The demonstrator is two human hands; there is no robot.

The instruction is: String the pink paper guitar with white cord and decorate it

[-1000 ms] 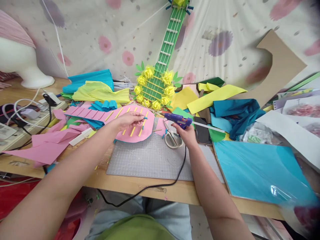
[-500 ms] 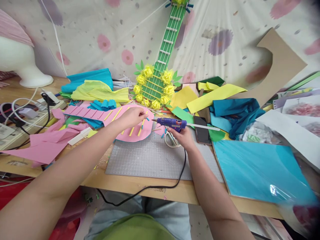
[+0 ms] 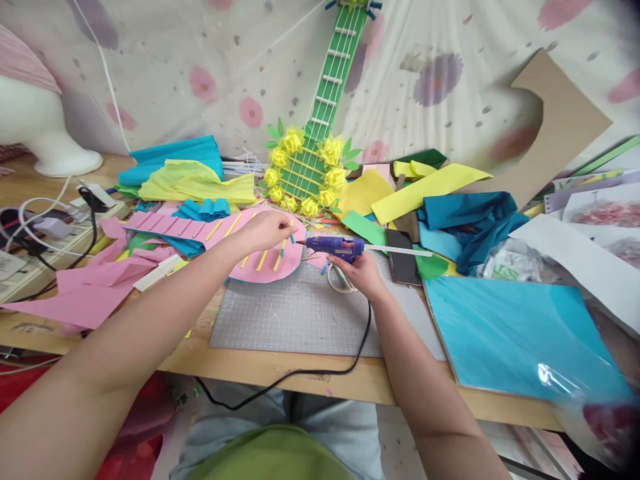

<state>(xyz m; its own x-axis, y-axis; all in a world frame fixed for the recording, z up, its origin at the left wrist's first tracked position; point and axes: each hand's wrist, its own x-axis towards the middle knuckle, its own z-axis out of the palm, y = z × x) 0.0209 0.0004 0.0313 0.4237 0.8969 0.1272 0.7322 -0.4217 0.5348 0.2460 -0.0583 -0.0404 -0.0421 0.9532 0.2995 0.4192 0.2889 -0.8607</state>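
Note:
My right hand [image 3: 363, 272] is wrapped round a purple hot glue gun [image 3: 336, 247], its nozzle pointing left and a long white glue stick [image 3: 400, 251] out of its back. Just left of the nozzle, my left hand [image 3: 267, 232] pinches a small blue paper roll [image 3: 293, 237] above a pink guitar-shaped cutout [image 3: 267, 272]. Yellow strips [image 3: 261, 261] cross the cutout's body, one with a blue piece on it, and pink ribs run along its neck. Under the glue gun lie scissors [image 3: 341, 289], partly hidden by my right hand.
A grey cutting mat [image 3: 295, 320] lies in front, with the gun's black cord [image 3: 300, 371] looping across it. A phone [image 3: 403, 259] and blue sheet [image 3: 520, 340] are at right. A green paper guitar [image 3: 327, 100] leans behind. Power strips [image 3: 107, 217] stand left.
The blue roll in my left hand has turned more upright. The glue gun has shifted slightly left and stays in my right hand. The whole view has moved a little.

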